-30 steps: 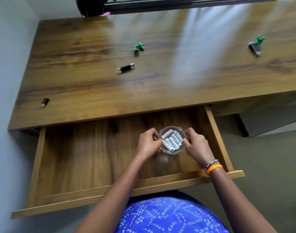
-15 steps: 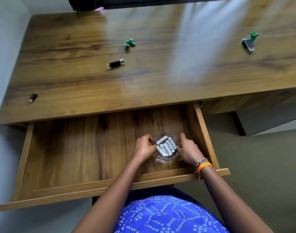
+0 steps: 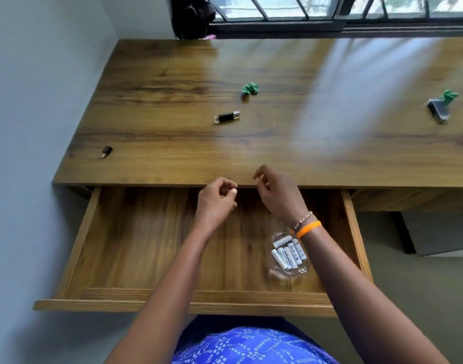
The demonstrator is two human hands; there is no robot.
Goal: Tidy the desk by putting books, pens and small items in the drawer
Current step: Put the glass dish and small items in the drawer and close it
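Small clear glass dish (image 3: 288,254) holding white cylindrical batteries (image 3: 288,253) is seen on the floor of the open wooden drawer (image 3: 146,245), near its right wall; judged deliberately parked to one side so room is left for further items. Both hands are held above the drawer's back, at the front edge of the brown wood-grain desk (image 3: 277,143). Left hand (image 3: 214,203): fingers loosely curled, nothing held. Right hand (image 3: 277,193): fingers loosely bent, nothing held; orange wristband (image 3: 308,229) noted. The dish lies nearer the body than either hand, under the right wrist, untouched. Still on the desk, ahead of the hands: black-and-silver stick (image 3: 226,117), crumpled green scrap (image 3: 250,88), small black cap-like piece (image 3: 106,151), dark clip with green scrap (image 3: 438,109). Likely next targets.
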